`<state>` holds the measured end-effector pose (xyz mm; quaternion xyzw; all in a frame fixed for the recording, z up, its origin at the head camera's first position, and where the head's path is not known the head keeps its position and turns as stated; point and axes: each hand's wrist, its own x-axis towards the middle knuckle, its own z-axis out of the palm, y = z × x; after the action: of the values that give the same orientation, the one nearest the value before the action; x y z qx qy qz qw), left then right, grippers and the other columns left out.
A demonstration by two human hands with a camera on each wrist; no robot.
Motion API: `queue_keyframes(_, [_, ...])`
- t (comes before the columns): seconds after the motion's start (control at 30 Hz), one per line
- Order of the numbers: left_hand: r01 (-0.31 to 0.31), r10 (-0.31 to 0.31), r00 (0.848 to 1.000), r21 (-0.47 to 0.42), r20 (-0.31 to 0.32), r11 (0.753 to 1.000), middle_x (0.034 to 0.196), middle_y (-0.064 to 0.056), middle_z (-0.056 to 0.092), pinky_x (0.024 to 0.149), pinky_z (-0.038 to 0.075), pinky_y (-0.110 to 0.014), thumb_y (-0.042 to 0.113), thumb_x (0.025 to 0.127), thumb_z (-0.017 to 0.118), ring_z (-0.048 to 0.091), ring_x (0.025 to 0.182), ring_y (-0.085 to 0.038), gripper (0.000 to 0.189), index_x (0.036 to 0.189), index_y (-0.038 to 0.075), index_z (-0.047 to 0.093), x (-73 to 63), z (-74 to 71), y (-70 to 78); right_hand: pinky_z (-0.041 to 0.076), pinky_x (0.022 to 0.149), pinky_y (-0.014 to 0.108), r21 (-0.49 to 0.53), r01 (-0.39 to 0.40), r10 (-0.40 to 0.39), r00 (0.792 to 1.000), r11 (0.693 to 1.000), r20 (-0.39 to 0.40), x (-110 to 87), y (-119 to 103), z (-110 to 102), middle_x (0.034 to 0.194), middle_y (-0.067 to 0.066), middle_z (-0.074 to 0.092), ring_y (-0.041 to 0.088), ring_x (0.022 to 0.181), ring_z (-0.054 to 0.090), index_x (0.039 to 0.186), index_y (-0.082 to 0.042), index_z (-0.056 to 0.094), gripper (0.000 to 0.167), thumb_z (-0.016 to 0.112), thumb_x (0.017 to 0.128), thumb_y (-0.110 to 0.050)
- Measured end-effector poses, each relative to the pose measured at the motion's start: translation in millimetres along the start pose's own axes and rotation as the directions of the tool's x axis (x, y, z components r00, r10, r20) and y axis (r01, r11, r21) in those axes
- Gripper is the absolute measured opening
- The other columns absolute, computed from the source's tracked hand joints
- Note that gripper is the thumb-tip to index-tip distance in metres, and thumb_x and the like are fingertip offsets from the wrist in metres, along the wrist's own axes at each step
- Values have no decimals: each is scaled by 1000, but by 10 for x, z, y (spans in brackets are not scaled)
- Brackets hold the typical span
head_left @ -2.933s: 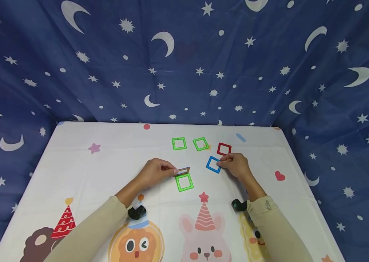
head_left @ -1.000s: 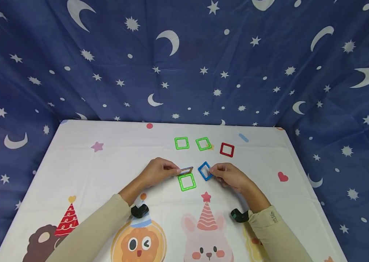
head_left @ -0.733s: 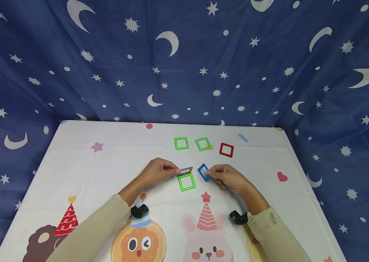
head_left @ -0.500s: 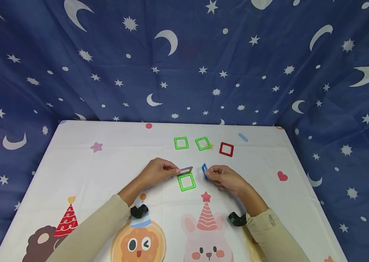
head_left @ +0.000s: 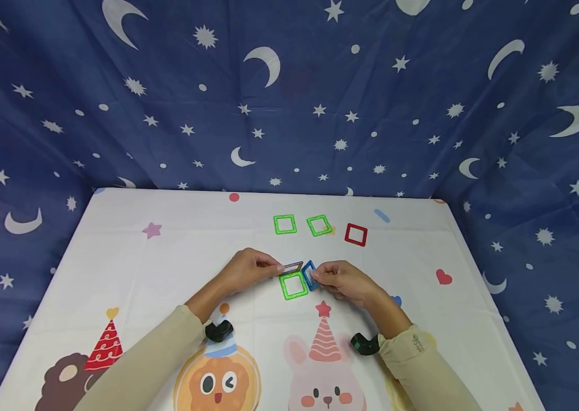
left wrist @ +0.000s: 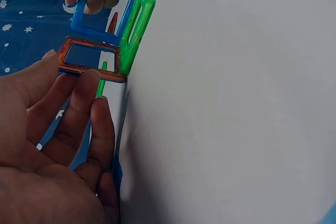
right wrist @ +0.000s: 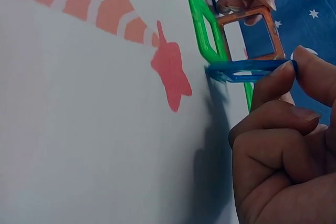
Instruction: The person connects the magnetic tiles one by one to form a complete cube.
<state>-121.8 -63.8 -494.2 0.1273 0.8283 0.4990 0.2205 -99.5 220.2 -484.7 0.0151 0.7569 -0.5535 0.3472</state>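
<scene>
On the white tablecloth lies a green square magnetic tile (head_left: 297,296), an open frame. My left hand (head_left: 250,273) pinches an orange square magnetic tile (left wrist: 92,42) between thumb and fingers. That tile stands up along the green one's far edge. From the other side, my right hand (head_left: 347,281) pinches a blue square magnetic tile (right wrist: 252,66) by its outer part, tilted up at the green tile's right edge. In the left wrist view the blue tile's lower corner comes right up to where orange and green meet. My fingertips hide part of both held tiles.
Farther back lie two more green tiles (head_left: 285,232) and a red square tile (head_left: 355,244), all flat. The table (head_left: 192,222) has printed party animals near its front edge. A dark blue curtain (head_left: 166,68) with moons and stars surrounds its back and sides.
My right hand has brought the blue tile left from beside the red one, turning it up from flat and up to the green tile's right edge. My left hand keeps its hold on the orange tile.
</scene>
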Motion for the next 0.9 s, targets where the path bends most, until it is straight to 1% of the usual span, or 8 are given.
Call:
queue_keyframes(0.1, [-6,6,1000,-1,-2,1000,91,9,76,75,50,-31,41,91,77,63,83,-14,19,100,25,82,1,1,8,25,51,25,-9,2,-2,1000,1000,2,9,-16,16,70,-1,43,14,56,32,103,1,66,34,65,101,-32])
queue_keyframes(0.27, [12,-12,1000,-4,0,1000,91,8,76,75,49,-30,40,91,77,62,83,-13,19,100,24,82,-7,0,3,25,48,25,15,25,-25,999,1000,28,30,-18,51,67,-1,43,13,53,30,103,6,63,38,64,101,-31])
queue_keyframes(0.37, [9,-9,1000,-7,4,1000,91,8,76,75,50,-30,40,91,77,63,83,-13,21,101,23,82,-12,1,5,25,48,25,14,25,-26,999,1000,31,30,-29,67,67,0,43,14,53,31,102,7,63,39,65,101,-32])
queue_keyframes(0.53, [-4,4,1000,-10,4,1000,91,7,77,73,50,-30,41,90,77,64,81,-13,22,101,23,83,-7,4,25,27,50,25,-38,39,-39,999,999,2,24,-75,88,70,1,44,16,56,34,101,2,66,35,65,101,-33])
queue_keyframes(0.63, [0,0,1000,-11,5,1000,91,5,78,72,50,-30,41,90,78,64,81,-13,21,100,23,83,1,10,36,29,53,24,-80,59,-61,998,995,-23,26,-91,98,71,1,46,16,59,37,99,1,66,32,65,101,-31])
queue_keyframes(0.73, [7,-6,1000,-12,9,1000,92,3,78,71,49,-29,40,90,78,63,81,-13,21,100,23,83,3,19,37,32,57,25,-112,59,-64,997,992,-40,27,-89,112,72,1,47,17,63,40,98,1,66,31,65,101,-30])
queue_keyframes(0.9, [6,-6,1000,-11,6,1000,93,6,77,73,50,-28,41,90,78,64,83,-12,21,101,24,83,-2,34,22,35,60,26,-160,62,-73,995,985,-62,27,-79,136,72,2,46,18,66,42,94,-2,64,30,66,100,-31])
